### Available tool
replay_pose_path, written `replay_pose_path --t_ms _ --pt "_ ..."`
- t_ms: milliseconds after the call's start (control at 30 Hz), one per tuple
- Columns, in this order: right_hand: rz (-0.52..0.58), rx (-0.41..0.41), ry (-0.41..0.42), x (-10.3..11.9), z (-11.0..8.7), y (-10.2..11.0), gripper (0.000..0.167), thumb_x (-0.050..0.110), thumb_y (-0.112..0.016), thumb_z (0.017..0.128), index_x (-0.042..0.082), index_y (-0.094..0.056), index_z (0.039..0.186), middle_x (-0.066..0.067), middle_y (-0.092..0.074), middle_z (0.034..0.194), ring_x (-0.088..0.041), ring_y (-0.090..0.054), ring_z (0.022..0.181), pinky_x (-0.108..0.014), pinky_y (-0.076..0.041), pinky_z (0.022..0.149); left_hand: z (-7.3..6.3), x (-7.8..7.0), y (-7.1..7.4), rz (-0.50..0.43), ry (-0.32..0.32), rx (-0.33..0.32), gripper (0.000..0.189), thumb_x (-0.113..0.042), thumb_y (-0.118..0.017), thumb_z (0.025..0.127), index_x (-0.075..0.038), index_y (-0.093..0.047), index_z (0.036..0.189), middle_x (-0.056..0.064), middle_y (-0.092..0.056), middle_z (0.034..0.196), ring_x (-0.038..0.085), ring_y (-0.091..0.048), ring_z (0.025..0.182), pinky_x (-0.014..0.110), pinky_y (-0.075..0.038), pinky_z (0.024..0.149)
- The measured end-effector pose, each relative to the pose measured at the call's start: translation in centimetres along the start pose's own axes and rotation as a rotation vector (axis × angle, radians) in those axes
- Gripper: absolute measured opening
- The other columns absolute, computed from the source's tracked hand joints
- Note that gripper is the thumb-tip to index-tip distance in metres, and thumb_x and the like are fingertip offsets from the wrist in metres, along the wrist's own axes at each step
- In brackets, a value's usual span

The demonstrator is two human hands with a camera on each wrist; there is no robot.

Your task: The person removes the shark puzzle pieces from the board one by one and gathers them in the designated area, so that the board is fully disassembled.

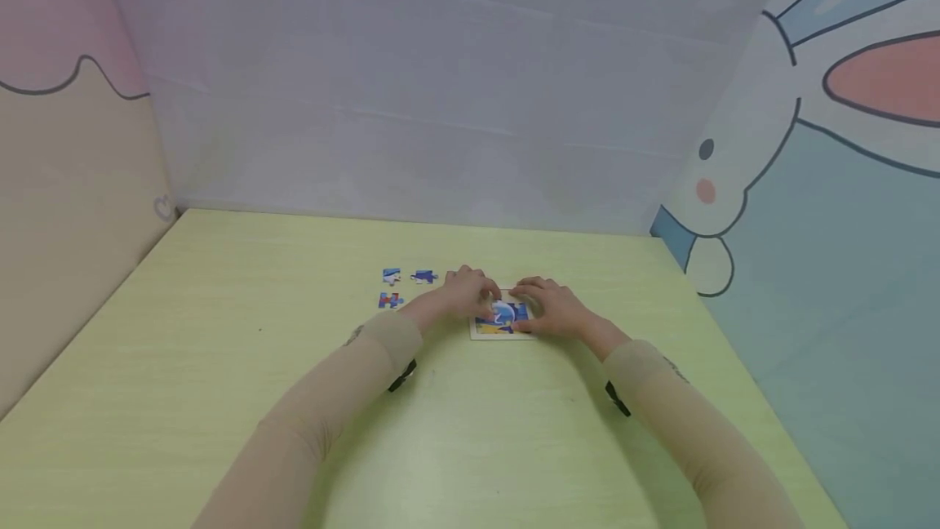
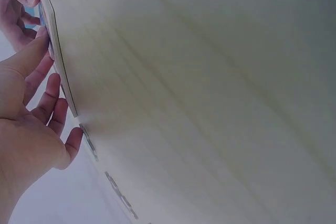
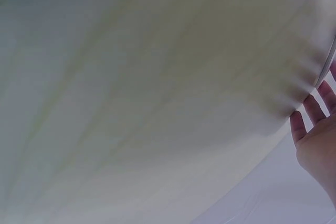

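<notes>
A small picture puzzle (image 1: 503, 322) in a pale-framed tray (image 1: 503, 337) lies on the table, its blue and yellow pieces showing a white curved shape. From the left, my left hand (image 1: 466, 294) reaches over it, thumb and index finger pinching at a puzzle piece (image 1: 494, 308) that they partly hide. The other left fingers spread loosely near the tray's edge in the left wrist view. My right hand (image 1: 556, 308) rests at the tray's right side, thumb low on the puzzle and index finger near its top. In the right wrist view only the right hand's outer fingers (image 3: 314, 109) show, lightly bent.
Left of the tray lie loose puzzle pieces: a blue-and-white one (image 1: 392, 276), a dark blue one (image 1: 423, 277) and a red-and-blue one (image 1: 390, 300). The light wooden table (image 1: 470, 447) meets a pale back wall (image 1: 441, 104) and printed side walls.
</notes>
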State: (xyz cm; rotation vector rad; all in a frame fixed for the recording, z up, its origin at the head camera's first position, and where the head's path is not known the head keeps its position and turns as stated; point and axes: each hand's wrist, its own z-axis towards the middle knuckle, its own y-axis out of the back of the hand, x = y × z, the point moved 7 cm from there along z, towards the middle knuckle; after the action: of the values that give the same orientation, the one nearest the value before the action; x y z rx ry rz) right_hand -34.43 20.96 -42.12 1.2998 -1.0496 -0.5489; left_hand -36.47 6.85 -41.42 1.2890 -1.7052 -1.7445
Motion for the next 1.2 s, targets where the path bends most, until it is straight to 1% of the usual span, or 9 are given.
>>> replay_pose_path --t_ms 233,367,467,600,800,900,1067,1200 --pt "-0.004 0.007 -0.003 -0.19 0.12 -0.12 0.066 0.053 -0.066 0.082 0.021 -0.050 0.137 -0.007 -0.040 0.145 -0.034 -0.034 0.134 -0.063 -0.028 0.102 0.13 0.09 0.08 -0.055 0.008 -0.003 0.041 -0.036 -0.073 0.081 -0.026 -0.061 0.118 -0.002 -0.057 0.107 0.021 -0.042 0.108 0.048 -0.028 0.098" --pt "-0.002 0.004 -0.001 -0.31 0.12 -0.16 0.064 0.053 -0.065 0.082 0.021 -0.051 0.136 -0.008 -0.040 0.146 -0.035 -0.034 0.134 -0.063 -0.028 0.101 0.15 0.02 0.10 -0.063 0.010 -0.010 0.041 -0.036 -0.074 0.081 -0.025 -0.061 0.118 -0.002 -0.059 0.109 0.021 -0.042 0.108 0.048 -0.027 0.098" --pt "0.005 -0.010 0.008 -0.31 0.16 -0.17 0.060 0.052 -0.066 0.082 0.021 -0.052 0.131 -0.007 -0.043 0.143 -0.034 -0.037 0.131 -0.062 -0.030 0.099 0.18 0.05 0.11 -0.065 0.013 -0.014 0.042 -0.035 -0.074 0.080 -0.024 -0.061 0.118 -0.003 -0.059 0.108 0.021 -0.042 0.108 0.048 -0.027 0.098" --pt "-0.008 -0.031 0.025 -0.16 0.21 -0.11 0.051 0.051 -0.067 0.082 0.022 -0.051 0.119 -0.009 -0.045 0.141 -0.034 -0.042 0.126 -0.059 -0.035 0.097 0.11 0.08 0.12 -0.064 0.021 -0.013 0.041 -0.035 -0.074 0.080 -0.024 -0.062 0.118 -0.003 -0.059 0.108 0.021 -0.042 0.108 0.048 -0.027 0.098" --pt "-0.008 -0.029 0.035 0.22 -0.04 0.04 0.040 0.049 -0.067 0.083 0.022 -0.054 0.110 -0.012 -0.042 0.144 -0.039 -0.038 0.130 -0.063 -0.030 0.099 -0.05 -0.05 0.25 -0.068 0.026 -0.005 0.041 -0.035 -0.073 0.081 -0.024 -0.061 0.119 -0.002 -0.058 0.109 0.022 -0.041 0.110 0.048 -0.026 0.098" --pt "-0.005 -0.033 0.041 0.34 -0.12 0.08 0.039 0.048 -0.067 0.083 0.022 -0.055 0.110 -0.012 -0.042 0.144 -0.040 -0.037 0.130 -0.063 -0.030 0.099 -0.08 -0.09 0.33 -0.089 0.019 -0.012 0.041 -0.034 -0.074 0.081 -0.024 -0.060 0.118 -0.003 -0.059 0.107 0.022 -0.042 0.109 0.049 -0.026 0.099" --pt "-0.002 -0.043 0.045 0.32 -0.14 0.06 0.038 0.048 -0.067 0.083 0.023 -0.055 0.109 -0.012 -0.042 0.144 -0.039 -0.038 0.130 -0.062 -0.030 0.099 0.00 -0.16 0.36 -0.136 -0.007 -0.033 0.040 -0.028 -0.076 0.079 -0.023 -0.057 0.114 -0.005 -0.062 0.104 0.020 -0.045 0.107 0.053 -0.023 0.102" --pt "0.001 -0.048 0.055 0.33 -0.10 0.03 0.038 0.047 -0.067 0.084 0.022 -0.055 0.109 -0.012 -0.043 0.144 -0.039 -0.039 0.129 -0.063 -0.031 0.098 0.12 -0.20 0.37 -0.143 -0.028 -0.050 0.036 -0.024 -0.075 0.081 -0.022 -0.056 0.111 -0.006 -0.065 0.103 0.019 -0.048 0.105 0.050 -0.024 0.101"
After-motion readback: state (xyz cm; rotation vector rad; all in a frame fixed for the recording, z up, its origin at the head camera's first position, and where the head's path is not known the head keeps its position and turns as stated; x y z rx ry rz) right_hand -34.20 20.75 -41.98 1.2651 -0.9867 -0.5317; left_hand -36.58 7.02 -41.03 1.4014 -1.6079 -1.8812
